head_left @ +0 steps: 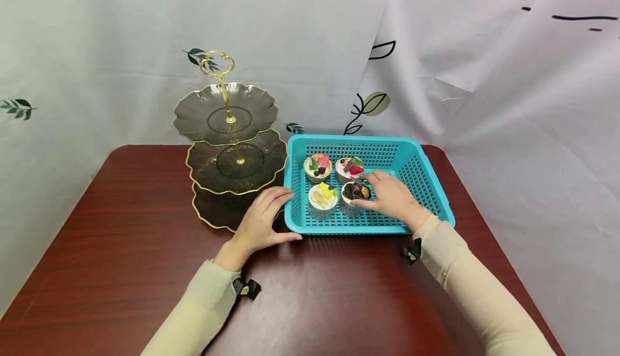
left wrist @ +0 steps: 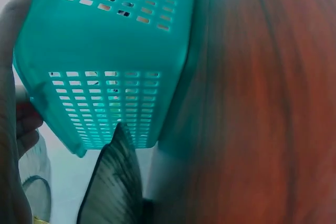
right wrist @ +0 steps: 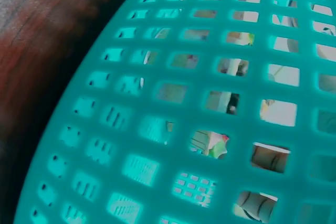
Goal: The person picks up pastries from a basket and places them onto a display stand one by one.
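Several decorated cupcakes sit in a turquoise plastic basket (head_left: pixel 368 230). My right hand (head_left: pixel 394 197) reaches into it, thumb and fingers around the chocolate-topped cupcake (head_left: pixel 352 205) at the front. Left of that one is a cupcake with yellow topping (head_left: pixel 322 205); behind stand a cupcake with pink and green fruit (head_left: pixel 317 172) and another with a strawberry (head_left: pixel 346 168). My left hand (head_left: pixel 261 221) holds the basket's front left corner, fingers at the left rim, thumb at the front. In the right wrist view, the perforated basket wall (right wrist: pixel 173 116) partly hides the right fingers (right wrist: pixel 257 205).
A three-tier dark cake stand (head_left: pixel 232 167) with gold wavy edges and a gold ring handle (head_left: pixel 217 64) rises left of the basket, close to the left hand. Both stand on a reddish-brown table (head_left: pixel 121 248), with a pale printed cloth (head_left: pixel 310 33) hanging behind.
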Tool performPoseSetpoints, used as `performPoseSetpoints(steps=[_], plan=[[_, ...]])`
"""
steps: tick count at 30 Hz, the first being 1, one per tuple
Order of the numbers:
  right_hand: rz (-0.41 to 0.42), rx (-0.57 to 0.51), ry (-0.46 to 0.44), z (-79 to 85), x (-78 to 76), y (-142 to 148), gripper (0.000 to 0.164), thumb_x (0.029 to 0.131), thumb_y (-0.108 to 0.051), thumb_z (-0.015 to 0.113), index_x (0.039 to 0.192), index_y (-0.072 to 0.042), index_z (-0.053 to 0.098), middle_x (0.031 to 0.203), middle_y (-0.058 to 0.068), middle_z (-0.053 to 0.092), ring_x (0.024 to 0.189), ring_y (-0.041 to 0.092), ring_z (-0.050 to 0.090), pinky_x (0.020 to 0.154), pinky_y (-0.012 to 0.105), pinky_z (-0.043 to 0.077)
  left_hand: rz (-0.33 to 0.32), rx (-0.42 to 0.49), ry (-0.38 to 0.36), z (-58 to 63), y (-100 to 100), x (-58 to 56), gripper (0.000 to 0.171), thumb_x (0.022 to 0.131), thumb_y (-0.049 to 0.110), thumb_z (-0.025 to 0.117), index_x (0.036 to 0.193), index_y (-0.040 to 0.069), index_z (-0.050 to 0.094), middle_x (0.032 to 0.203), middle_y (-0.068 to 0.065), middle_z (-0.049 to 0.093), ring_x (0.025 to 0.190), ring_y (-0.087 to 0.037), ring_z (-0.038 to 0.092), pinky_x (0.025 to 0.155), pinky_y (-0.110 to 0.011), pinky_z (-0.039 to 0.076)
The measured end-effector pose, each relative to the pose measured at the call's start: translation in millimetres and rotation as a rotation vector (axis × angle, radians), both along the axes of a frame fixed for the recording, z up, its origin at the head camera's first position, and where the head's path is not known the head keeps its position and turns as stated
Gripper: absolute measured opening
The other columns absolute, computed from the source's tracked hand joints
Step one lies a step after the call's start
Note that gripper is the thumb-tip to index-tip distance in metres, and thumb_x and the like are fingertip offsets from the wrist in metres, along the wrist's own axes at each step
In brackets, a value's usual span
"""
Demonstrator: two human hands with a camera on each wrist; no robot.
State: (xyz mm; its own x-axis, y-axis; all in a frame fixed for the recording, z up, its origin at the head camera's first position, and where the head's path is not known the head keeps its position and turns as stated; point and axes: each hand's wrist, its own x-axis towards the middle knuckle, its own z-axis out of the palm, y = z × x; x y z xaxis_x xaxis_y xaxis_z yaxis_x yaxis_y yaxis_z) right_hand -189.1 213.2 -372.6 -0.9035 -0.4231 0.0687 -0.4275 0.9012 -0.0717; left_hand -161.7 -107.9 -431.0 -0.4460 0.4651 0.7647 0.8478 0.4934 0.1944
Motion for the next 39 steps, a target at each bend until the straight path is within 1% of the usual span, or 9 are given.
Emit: performPoseSetpoints(steps=[6,9,14,20,27,34,36,39], plan=[[-0.021,0.021,-0.017,-5.4,0.0,1.9,0.082,0.080,-0.062,0.066,0.133,0.000,0.052,0.126,0.018,0.057,0.116,0.033,0.055,0.091,0.049,0.052,-0.018,0.078,-0.013,-8.9,4.2,0.1,0.084,0.080,0.069,0.057,0.118,-0.007,0.061,0.119,-0.020,0.061,0.114,-0.032,0.054,0.106,-0.034,0.040],[-0.014,-0.001,-0.023,-6.5,-0.2,1.8,0.083,0.080,-0.061,0.067,0.134,0.000,0.052,0.125,0.018,0.057,0.115,0.033,0.055,0.091,0.049,0.052,-0.018,0.108,-0.012,-12.0,5.1,0.0,0.084,0.080,0.068,0.058,0.118,-0.007,0.062,0.119,-0.020,0.062,0.114,-0.033,0.055,0.109,-0.031,0.038],[0.005,-0.043,-0.039,-7.5,-1.3,-0.8,0.084,0.077,-0.059,0.071,0.134,-0.001,0.051,0.123,0.018,0.058,0.112,0.032,0.056,0.088,0.048,0.053,-0.020,0.134,-0.007,-14.9,4.2,0.0,0.084,0.080,0.067,0.059,0.119,-0.007,0.062,0.120,-0.020,0.062,0.115,-0.033,0.055,0.110,-0.030,0.037],[-0.021,-0.050,-0.082,-7.5,-1.9,-3.9,0.087,0.075,-0.060,0.073,0.136,-0.002,0.050,0.126,0.018,0.057,0.113,0.031,0.056,0.091,0.049,0.052,-0.016,0.147,-0.001,-15.1,3.7,-0.2,0.084,0.080,0.067,0.060,0.118,-0.007,0.062,0.120,-0.020,0.062,0.116,-0.034,0.055,0.112,-0.027,0.034],[-0.044,-0.049,-0.134,-10.2,-4.0,-4.3,0.087,0.075,-0.059,0.074,0.136,-0.001,0.050,0.126,0.017,0.057,0.111,0.030,0.057,0.089,0.047,0.053,-0.020,0.158,0.006,-14.3,4.2,0.2,0.083,0.080,0.066,0.060,0.119,-0.007,0.062,0.119,-0.021,0.063,0.115,-0.034,0.055,0.113,-0.026,0.033],[-0.078,-0.099,-0.212,-11.7,-6.9,-4.0,0.090,0.077,-0.055,0.074,0.139,0.002,0.044,0.135,0.021,0.053,0.121,0.035,0.053,0.097,0.051,0.049,-0.020,0.158,0.005,-13.9,4.6,0.4,0.084,0.080,0.067,0.060,0.117,-0.008,0.063,0.118,-0.021,0.063,0.115,-0.034,0.055,0.113,-0.025,0.033],[-0.080,-0.126,-0.228,-11.9,-7.4,-4.1,0.089,0.077,-0.053,0.074,0.139,0.003,0.044,0.134,0.022,0.054,0.119,0.035,0.054,0.096,0.050,0.049,-0.020,0.160,0.005,-13.9,4.7,0.6,0.084,0.080,0.067,0.060,0.116,-0.009,0.063,0.118,-0.021,0.063,0.115,-0.034,0.055,0.113,-0.025,0.033],[-0.073,-0.163,-0.241,-12.5,-7.8,-4.4,0.082,0.078,-0.051,0.075,0.134,0.003,0.048,0.126,0.020,0.058,0.111,0.031,0.058,0.091,0.047,0.051,-0.019,0.162,0.002,-14.0,4.8,0.6,0.084,0.080,0.067,0.060,0.116,-0.009,0.063,0.118,-0.022,0.063,0.115,-0.034,0.055,0.113,-0.025,0.033]])
